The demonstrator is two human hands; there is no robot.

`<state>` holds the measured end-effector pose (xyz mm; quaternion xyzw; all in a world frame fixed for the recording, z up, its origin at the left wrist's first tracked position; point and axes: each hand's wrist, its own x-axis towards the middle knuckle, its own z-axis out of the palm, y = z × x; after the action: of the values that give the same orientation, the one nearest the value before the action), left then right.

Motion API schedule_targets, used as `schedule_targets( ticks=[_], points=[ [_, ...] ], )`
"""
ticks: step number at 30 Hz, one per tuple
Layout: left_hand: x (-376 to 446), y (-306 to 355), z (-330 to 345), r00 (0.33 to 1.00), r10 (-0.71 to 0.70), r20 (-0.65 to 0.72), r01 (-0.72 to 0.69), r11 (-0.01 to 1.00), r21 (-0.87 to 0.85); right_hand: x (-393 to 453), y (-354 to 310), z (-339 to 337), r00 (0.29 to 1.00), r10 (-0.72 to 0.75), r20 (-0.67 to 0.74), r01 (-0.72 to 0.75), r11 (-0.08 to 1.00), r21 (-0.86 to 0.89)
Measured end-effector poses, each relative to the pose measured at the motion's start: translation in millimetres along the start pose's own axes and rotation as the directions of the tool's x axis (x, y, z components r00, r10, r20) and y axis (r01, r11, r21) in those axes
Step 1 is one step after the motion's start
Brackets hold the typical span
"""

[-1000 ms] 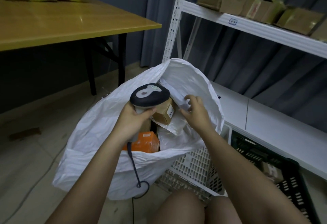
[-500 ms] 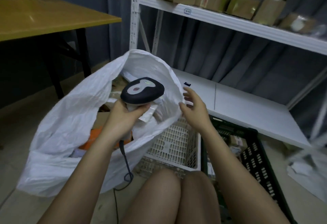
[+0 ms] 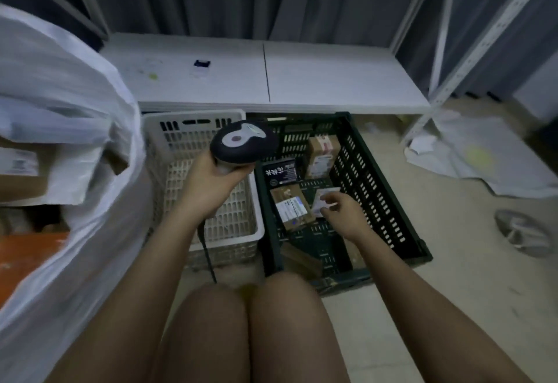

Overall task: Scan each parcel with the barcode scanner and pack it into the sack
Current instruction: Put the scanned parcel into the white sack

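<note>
Over the dark green slatted plastic crate [image 3: 383,189], the right hand [image 3: 341,212] reached half-open for a small pale flat parcel [image 3: 324,200]; the left hand [image 3: 208,183] gripped the black handheld barcode scanner [image 3: 243,144]. Next, probably, a pinch and lift for scanning.

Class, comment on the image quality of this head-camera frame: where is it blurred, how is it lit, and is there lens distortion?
Head view: dim, flat indoor light, no glare; motion blur smears the white sack at left; the scanner and green crate are sharper; wide-angle distortion tilts the shelf uprights inward.
</note>
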<state>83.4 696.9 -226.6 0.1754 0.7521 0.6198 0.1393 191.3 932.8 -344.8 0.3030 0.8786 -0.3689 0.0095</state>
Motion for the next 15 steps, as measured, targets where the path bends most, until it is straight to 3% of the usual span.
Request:
schedule_targets(
  ticks=[7,15],
  points=[
    [70,-88,40,0.983,-0.153,0.097,0.15,0.988,0.04,87,64,65,0.965,0.168,0.203,-0.136,0.977,-0.164],
    [118,-146,48,0.964,-0.251,0.093,0.24,0.964,0.116,172,99,155,0.928,0.339,0.156,-0.276,0.905,-0.324]
  ],
)
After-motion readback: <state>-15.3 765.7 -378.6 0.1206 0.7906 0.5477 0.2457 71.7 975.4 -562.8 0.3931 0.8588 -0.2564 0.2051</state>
